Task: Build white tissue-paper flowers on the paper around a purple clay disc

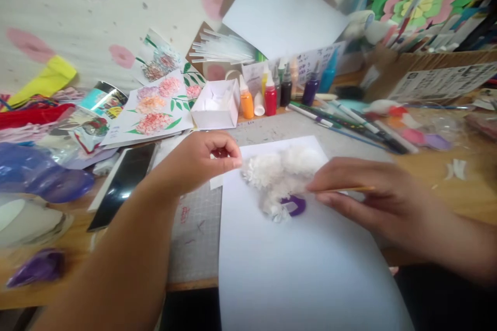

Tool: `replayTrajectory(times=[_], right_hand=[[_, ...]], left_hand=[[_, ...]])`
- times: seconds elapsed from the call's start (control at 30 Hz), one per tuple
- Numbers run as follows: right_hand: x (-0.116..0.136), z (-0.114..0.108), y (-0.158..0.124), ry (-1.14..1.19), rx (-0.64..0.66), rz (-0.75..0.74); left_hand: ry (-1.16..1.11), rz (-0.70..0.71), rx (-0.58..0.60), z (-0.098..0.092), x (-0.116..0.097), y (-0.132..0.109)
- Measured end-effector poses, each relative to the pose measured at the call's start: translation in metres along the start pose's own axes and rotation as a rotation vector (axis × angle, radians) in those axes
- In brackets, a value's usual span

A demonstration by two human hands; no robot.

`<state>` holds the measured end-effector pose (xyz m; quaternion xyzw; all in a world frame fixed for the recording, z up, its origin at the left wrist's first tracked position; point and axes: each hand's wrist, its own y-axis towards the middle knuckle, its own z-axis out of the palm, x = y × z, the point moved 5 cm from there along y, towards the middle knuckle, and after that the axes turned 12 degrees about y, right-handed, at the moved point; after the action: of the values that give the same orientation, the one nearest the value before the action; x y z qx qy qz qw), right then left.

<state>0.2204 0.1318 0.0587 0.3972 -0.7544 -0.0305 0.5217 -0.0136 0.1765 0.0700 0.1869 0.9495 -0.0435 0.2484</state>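
A large white sheet of paper (295, 269) lies on the grey cutting mat (196, 232) in front of me. On its upper part sit fluffy white tissue flowers (277, 173) with a purple painted patch (295, 205) beside them. My left hand (198, 160) is closed in a pinch at the flowers' left edge; what its fingers grip is too small to make out. My right hand (365, 196) is closed on a thin wooden stick (349, 190), its tip at the right side of the flowers.
Paint bottles (269, 95) and a white box (217, 106) stand behind the sheet. Brushes and pens (349, 124) lie at right. Flower paintings (155, 108), a black phone (124, 181) and plastic bags (34, 176) crowd the left. A cardboard box (427, 72) stands at the back right.
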Motion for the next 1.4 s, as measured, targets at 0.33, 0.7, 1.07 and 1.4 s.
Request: replayTrajectory(times=[0.33,0.7,1.07,1.4], right_hand=[[-0.003,0.011,-0.008,0.074,0.159,0.027],[0.005,0.003,-0.001,0.093,0.085,0.030],[-0.004,0.018,0.002,-0.007,0.142,0.004],[-0.008,0.027,0.002,-0.121,0.213,-0.021]], left_hand=[[-0.438,-0.104,0.257,0.061,-0.034,-0.003],[-0.323,-0.195,0.299,0.083,-0.034,-0.001],[-0.275,-0.149,0.301,0.086,-0.031,-0.001],[0.117,0.205,0.195,0.068,-0.044,-0.006]])
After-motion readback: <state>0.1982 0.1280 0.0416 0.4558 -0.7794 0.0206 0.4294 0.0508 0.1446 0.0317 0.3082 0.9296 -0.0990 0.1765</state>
